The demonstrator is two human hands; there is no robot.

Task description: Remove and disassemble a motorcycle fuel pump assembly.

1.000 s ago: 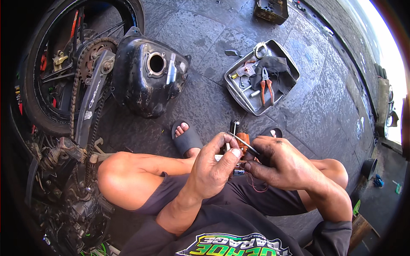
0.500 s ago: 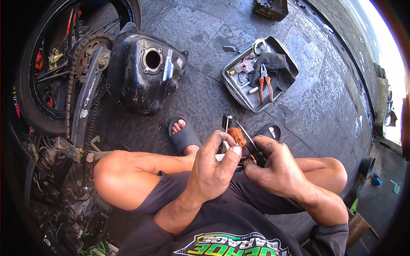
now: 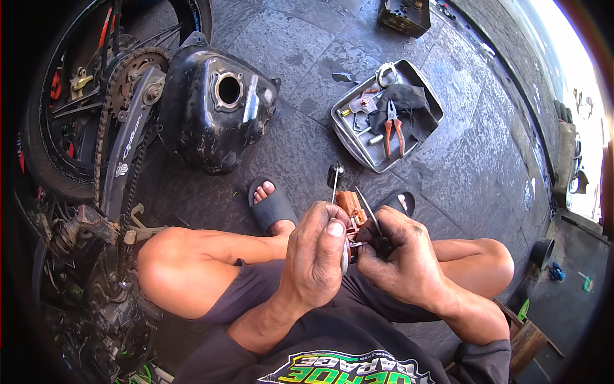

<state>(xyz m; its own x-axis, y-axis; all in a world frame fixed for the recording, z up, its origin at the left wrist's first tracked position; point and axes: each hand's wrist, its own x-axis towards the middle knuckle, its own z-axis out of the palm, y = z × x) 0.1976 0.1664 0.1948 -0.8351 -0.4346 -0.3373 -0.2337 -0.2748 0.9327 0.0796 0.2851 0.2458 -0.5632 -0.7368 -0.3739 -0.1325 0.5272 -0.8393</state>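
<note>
Above my lap, my left hand (image 3: pixel 318 253) is closed round a fuel pump unit. Its orange-brown plastic body (image 3: pixel 350 203) shows past the fingertips, with a thin metal rod leading up to a small black float (image 3: pixel 335 171). A rounded metallic edge shows below my left thumb; the rest is hidden by the fingers. My right hand (image 3: pixel 404 253), close beside it, grips a slim pointed metal tool (image 3: pixel 367 208) with a dark handle, perhaps opened scissors. Its long point slants up past the orange-brown body. Another thin metal tip lies between the hands, near the unit's lower part.
A grey tray (image 3: pixel 358 150) beyond my feet holds red-handled pliers (image 3: pixel 393 131), a dark cloth (image 3: pixel 412 105) and small parts. A black fuel tank (image 3: pixel 214 115) stands at left, beside a motorcycle wheel (image 3: pixel 48 153) and chain. A dark box (image 3: pixel 404 18) sits farther off.
My left hand has turned the unit, so more of its orange-brown body and the float rod show. My right hand has shifted slightly left, its tool's tip now against or near the unit.
</note>
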